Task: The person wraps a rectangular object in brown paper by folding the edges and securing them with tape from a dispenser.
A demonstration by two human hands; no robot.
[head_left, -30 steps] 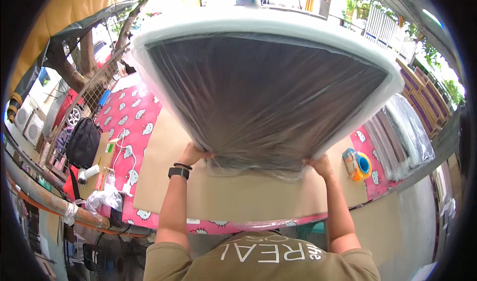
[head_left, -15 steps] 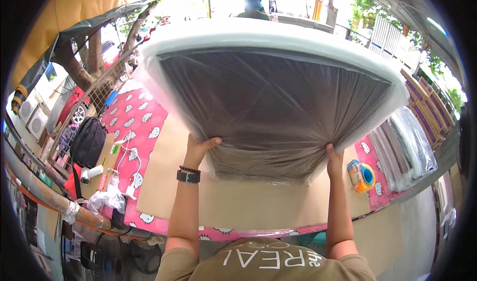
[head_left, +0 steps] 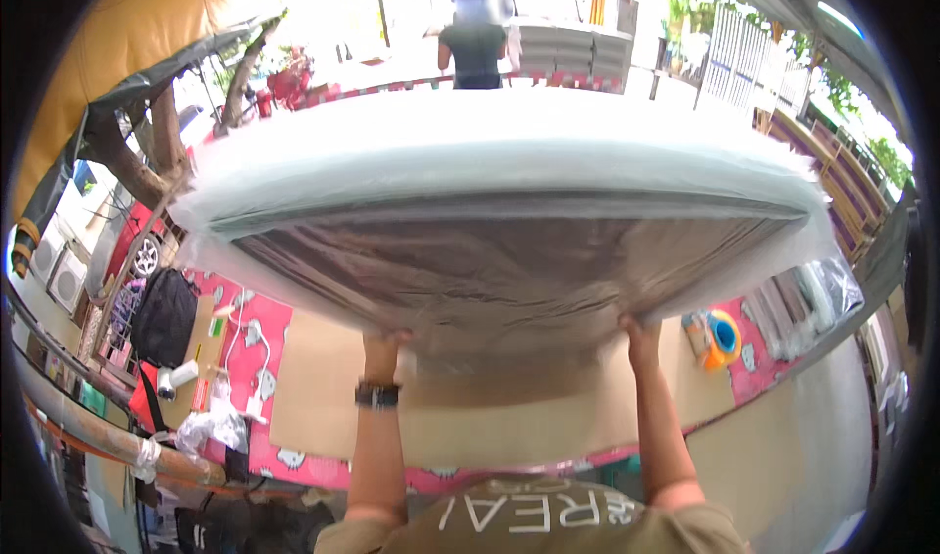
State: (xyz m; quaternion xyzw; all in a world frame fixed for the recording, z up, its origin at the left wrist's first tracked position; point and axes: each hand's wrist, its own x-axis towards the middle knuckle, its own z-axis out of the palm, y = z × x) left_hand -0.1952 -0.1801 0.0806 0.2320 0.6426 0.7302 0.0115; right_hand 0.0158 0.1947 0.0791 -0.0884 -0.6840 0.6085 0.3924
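Observation:
A large flat panel wrapped in clear plastic film [head_left: 519, 255] is held up at a tilt in front of me. Its underside looks dark, and a pale, bulky layer of wrapping [head_left: 509, 162] runs along its far edge. My left hand [head_left: 384, 350] is closed on the near left part of the panel, thumb showing over the wrap. On the near right part, my right hand [head_left: 640, 340] grips it the same way. Most fingers of both hands are hidden behind the panel. Beneath it lies a sheet of brown cardboard [head_left: 490, 432].
A pink patterned cover [head_left: 269, 324] shows around the cardboard. Tape rolls [head_left: 715, 338] lie at right, beside plastic-wrapped pieces [head_left: 798, 309]. At left are a black backpack [head_left: 164, 317], a white cable [head_left: 257, 343] and a crumpled plastic bag [head_left: 217, 425]. A person [head_left: 474, 49] stands beyond the panel.
The panel's far edge appears lower and wider across the view, and both hands are a little lower, still gripping it. More of the person beyond it now shows.

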